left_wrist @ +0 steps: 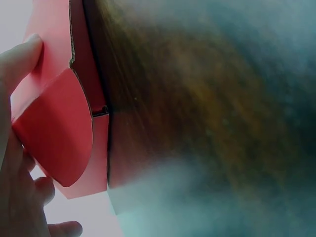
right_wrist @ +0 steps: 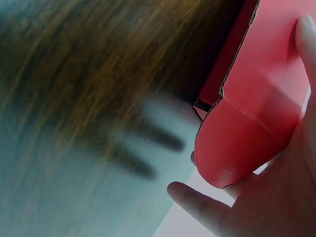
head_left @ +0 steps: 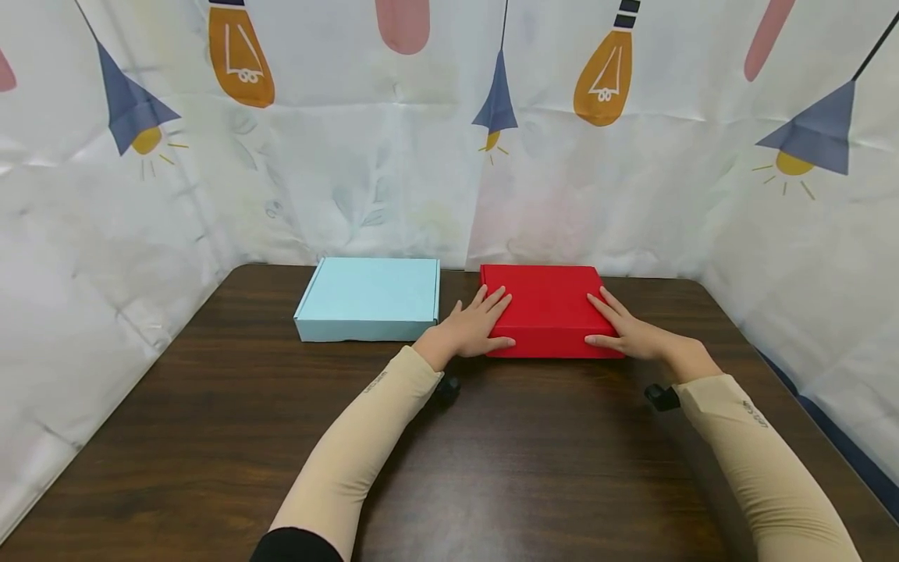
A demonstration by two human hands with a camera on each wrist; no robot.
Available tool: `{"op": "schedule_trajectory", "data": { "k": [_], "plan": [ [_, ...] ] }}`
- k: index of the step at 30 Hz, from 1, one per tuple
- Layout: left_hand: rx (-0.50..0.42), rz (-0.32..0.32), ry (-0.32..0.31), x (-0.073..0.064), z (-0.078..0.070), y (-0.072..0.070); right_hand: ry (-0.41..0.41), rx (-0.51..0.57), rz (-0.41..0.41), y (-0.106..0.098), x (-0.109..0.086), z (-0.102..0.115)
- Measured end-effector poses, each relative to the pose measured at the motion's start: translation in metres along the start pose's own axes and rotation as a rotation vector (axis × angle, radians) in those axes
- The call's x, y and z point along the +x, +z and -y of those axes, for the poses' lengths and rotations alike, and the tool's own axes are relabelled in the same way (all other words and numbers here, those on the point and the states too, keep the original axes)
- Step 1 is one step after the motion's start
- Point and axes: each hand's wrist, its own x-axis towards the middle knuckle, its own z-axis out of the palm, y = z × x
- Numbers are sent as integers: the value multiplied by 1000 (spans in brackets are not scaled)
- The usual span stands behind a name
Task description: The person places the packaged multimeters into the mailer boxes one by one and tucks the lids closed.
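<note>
A red cardboard box [head_left: 544, 300] lies on the table with its lid down. At its left front corner my left hand [head_left: 467, 328] rests, fingers spread and fairly straight along the edge, thumb on the front face. My right hand [head_left: 639, 334] lies the same way at the right front corner. In the left wrist view a rounded side flap [left_wrist: 61, 131] of the box sticks out by the palm. Another rounded flap [right_wrist: 237, 140] juts out against my right palm in the right wrist view. Fingertips partly hidden behind these flaps.
A light blue cardboard box [head_left: 372, 289] stands left of the red one, close to my left hand. The dark wooden table [head_left: 520, 468] reaches back to a white patterned curtain [head_left: 393, 172]. Black wrist cameras [head_left: 662, 398] hang under both wrists.
</note>
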Motion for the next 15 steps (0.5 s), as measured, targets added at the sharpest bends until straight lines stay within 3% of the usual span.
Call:
{"op": "schedule_trajectory", "data": {
  "k": [3, 8, 10, 15],
  "plan": [
    [11, 2, -5, 0, -1, 0, -41, -11, 24, -5, -12, 24],
    [44, 8, -16, 0, -3, 0, -29, -80, 34, -9, -23, 52],
    [48, 12, -13, -1, -4, -1, 17, -108, 18, -7, -21, 48],
    [66, 14, -8, -1, -5, -2, 5, -116, 19, -10, -26, 59]
  ]
}}
